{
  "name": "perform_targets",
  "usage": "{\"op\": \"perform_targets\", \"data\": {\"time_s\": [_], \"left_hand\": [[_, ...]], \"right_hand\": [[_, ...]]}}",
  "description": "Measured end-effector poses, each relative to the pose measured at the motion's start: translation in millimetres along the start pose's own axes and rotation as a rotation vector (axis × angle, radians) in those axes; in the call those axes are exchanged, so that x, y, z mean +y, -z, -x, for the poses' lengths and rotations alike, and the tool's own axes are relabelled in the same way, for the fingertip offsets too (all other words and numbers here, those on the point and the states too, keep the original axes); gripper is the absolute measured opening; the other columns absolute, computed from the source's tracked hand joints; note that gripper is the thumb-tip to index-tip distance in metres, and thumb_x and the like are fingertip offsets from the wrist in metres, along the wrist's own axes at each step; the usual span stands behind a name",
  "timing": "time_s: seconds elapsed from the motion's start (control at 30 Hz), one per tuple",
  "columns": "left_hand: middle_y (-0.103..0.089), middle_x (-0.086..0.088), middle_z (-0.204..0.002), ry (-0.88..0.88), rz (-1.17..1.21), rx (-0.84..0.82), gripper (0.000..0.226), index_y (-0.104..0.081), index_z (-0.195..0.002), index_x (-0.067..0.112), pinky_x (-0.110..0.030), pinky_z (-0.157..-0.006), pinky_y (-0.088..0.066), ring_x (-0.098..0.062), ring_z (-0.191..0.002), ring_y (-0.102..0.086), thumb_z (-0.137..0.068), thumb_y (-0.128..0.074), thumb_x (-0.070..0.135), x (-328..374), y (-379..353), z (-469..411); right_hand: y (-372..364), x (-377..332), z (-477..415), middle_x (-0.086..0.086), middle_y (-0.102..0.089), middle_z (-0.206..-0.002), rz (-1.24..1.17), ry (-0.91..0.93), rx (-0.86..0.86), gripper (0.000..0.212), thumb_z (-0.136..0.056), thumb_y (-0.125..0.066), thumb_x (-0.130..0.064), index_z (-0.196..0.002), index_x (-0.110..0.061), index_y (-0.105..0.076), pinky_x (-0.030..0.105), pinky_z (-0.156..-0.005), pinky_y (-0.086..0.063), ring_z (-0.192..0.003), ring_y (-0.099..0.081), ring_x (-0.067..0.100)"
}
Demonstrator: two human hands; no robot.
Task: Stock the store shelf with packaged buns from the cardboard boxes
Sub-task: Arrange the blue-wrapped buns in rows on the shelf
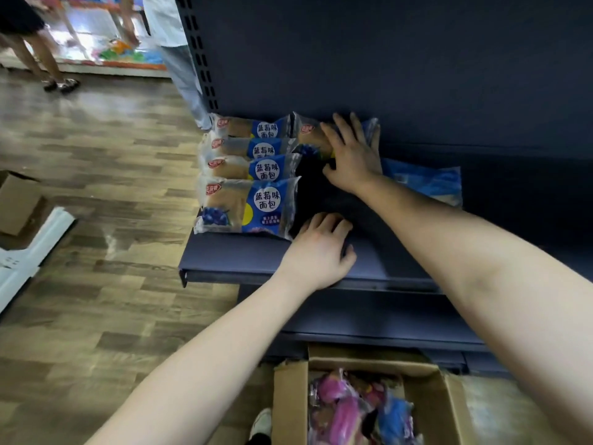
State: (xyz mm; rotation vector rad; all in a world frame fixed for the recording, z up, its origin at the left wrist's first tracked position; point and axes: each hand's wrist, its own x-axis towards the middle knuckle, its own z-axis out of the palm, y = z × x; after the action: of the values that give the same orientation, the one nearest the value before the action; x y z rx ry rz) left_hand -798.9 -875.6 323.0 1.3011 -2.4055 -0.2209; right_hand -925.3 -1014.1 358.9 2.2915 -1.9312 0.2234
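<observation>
On the dark blue shelf (369,261), four bun packets lie in a column at the left end, each overlapping the one behind. The front packet (245,205) has a white circle reading 蓝莓味面包, a blueberry picture at its lower left and a small red logo too blurred to read. The right hand (351,155) lies flat, fingers spread in a wide grip, on a fifth packet (309,134) at the back of the shelf. Another blue packet (426,184) lies just to its right. The left hand (319,248) rests palm down on the shelf beside the front packet, its grip closed on nothing. Below, an open cardboard box (290,403) holds pink and blue packets.
</observation>
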Motion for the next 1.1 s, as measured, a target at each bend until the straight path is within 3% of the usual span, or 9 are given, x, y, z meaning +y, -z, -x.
{"op": "perform_targets", "data": {"time_s": [0.2, 0.33, 0.5, 0.7, 1.1], "left_hand": [[-0.059, -0.013, -0.117, 0.014, -0.001, -0.026, 0.052, -0.060, -0.115, 0.007, -0.043, -0.088, -0.047, -0.035, -0.108, -0.052, -0.080, -0.035, 0.037, 1, 3, 0], [-0.052, -0.012, -0.127, 0.008, -0.001, -0.038, 0.040, -0.056, -0.121, 0.007, -0.042, -0.094, -0.041, -0.033, -0.118, -0.043, -0.087, -0.051, 0.028, 1, 3, 0], [-0.048, -0.009, -0.133, 0.008, -0.002, -0.037, 0.039, -0.055, -0.124, 0.009, -0.040, -0.099, -0.037, -0.029, -0.124, -0.038, -0.090, -0.050, 0.028, 1, 3, 1], [-0.049, -0.009, -0.131, 0.008, 0.003, -0.040, 0.037, -0.055, -0.122, 0.009, -0.039, -0.098, -0.036, -0.029, -0.121, -0.040, -0.090, -0.050, 0.028, 2, 4, 0], [-0.049, -0.013, -0.130, 0.003, 0.054, -0.012, 0.051, -0.044, -0.132, 0.008, -0.039, -0.099, -0.037, -0.032, -0.121, -0.041, -0.088, -0.055, 0.033, 4, 8, 4]], "right_hand": [[11, 5, 30, 0.001, -0.005, -0.159, 0.017, -0.070, 0.052, 0.073, -0.090, -0.050, -0.040, -0.151, -0.023, -0.013, 0.062, -0.113, -0.002, -0.146, -0.003, 0.030], [24, 35, 56, 0.002, -0.010, -0.159, -0.016, -0.201, 0.056, 0.076, -0.090, -0.047, -0.048, -0.152, -0.022, -0.013, 0.064, -0.111, -0.003, -0.144, -0.007, 0.034], [28, 74, 96, 0.005, -0.016, -0.157, -0.095, -0.420, -0.160, 0.070, -0.092, -0.036, -0.058, -0.149, -0.022, -0.019, 0.066, -0.110, -0.006, -0.144, -0.011, 0.030], [34, 67, 126, 0.005, -0.025, -0.153, -0.082, -0.423, -0.228, 0.079, -0.085, -0.032, -0.074, -0.147, -0.024, -0.024, 0.058, -0.110, -0.018, -0.139, -0.022, 0.031], [34, 35, 170, 0.003, -0.027, -0.150, 0.027, -0.314, -0.172, 0.078, -0.087, -0.039, -0.066, -0.148, -0.022, -0.020, 0.051, -0.103, -0.029, -0.135, -0.026, 0.031]]}}
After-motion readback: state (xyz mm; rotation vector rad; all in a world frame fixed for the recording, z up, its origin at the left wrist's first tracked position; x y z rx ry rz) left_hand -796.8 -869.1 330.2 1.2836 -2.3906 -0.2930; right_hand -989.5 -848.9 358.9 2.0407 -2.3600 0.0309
